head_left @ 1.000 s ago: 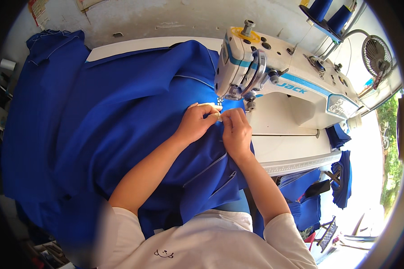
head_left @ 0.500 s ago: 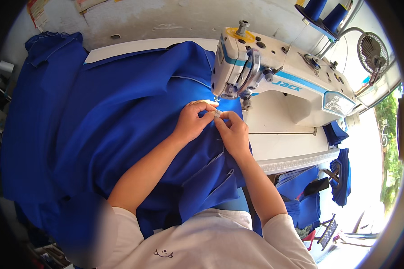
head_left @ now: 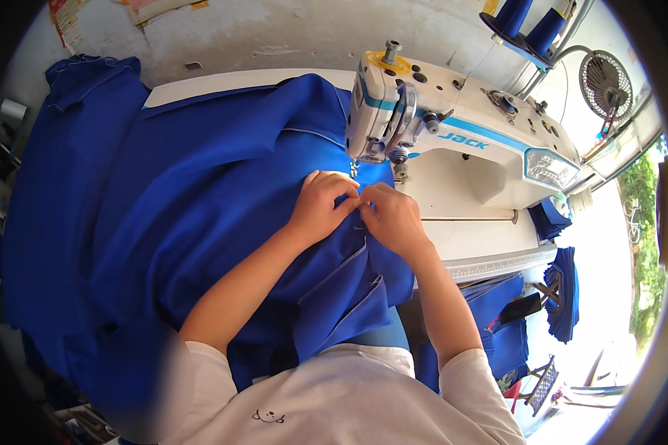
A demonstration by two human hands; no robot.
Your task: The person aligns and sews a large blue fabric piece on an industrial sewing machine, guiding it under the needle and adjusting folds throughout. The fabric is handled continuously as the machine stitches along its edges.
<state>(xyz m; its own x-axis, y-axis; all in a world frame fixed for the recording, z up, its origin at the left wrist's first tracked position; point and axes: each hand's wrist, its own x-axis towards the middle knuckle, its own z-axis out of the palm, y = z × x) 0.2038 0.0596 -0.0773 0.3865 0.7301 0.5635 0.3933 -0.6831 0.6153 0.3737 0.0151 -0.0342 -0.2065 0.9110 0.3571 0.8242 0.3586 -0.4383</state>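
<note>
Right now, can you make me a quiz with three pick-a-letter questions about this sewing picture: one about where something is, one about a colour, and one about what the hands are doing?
1. Where are the hands? A. on the fan B. just in front of the sewing machine's needle C. on the floor
2. What colour is the cloth? A. red B. green C. blue
3. What are the hands doing? A. pinching the cloth B. hanging free C. holding scissors

Answers: 1 B, the left hand and right hand meet below the sewing machine. 2 C, the cloth is blue. 3 A, both hands' fingers fold onto the cloth.
</note>
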